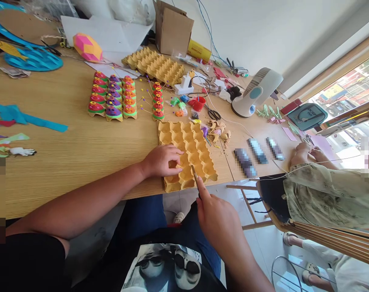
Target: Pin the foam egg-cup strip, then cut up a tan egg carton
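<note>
A yellow-brown pulp egg tray (199, 140) lies at the table's front edge, its near corner jutting past it. My left hand (163, 160) is on the tray's left part, fingers bent and thumb apart, gripping the raised cups. In my right hand (216, 213) is a slim knife (194, 173), index finger stretched along its back. The blade's tip touches the tray near its middle; the handle is mostly hidden in my palm. Behind the tray stands a row of red and green painted egg-cup pieces (158, 101), with more painted strips (114, 97) to the left.
A second egg tray (154, 67) lies farther back. To the right are torn tray scraps (219, 132), black scissors (214, 113), a red cup (197, 104) and a white fan (256, 93). Blue ribbon (29, 117) lies left. Another person's hands (306, 153) work at the far right.
</note>
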Tool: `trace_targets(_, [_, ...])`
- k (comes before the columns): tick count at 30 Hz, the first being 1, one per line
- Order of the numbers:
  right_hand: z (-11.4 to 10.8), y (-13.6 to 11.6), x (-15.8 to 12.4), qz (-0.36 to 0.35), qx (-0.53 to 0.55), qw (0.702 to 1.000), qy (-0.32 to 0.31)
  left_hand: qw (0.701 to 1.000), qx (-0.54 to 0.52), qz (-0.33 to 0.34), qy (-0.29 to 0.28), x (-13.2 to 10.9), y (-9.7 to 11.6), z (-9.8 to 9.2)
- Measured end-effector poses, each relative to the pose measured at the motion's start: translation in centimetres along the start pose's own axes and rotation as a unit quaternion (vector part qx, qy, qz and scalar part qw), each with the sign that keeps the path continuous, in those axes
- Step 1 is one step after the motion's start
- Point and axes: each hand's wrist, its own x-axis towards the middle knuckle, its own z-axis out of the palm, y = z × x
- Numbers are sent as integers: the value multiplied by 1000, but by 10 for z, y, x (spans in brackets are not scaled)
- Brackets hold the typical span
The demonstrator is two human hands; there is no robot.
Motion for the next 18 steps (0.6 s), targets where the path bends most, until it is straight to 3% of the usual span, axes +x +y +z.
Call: trace_targets(18, [3,6,1,-11,20,1000,-5,1000,0,-14,-8,-1,4,-2])
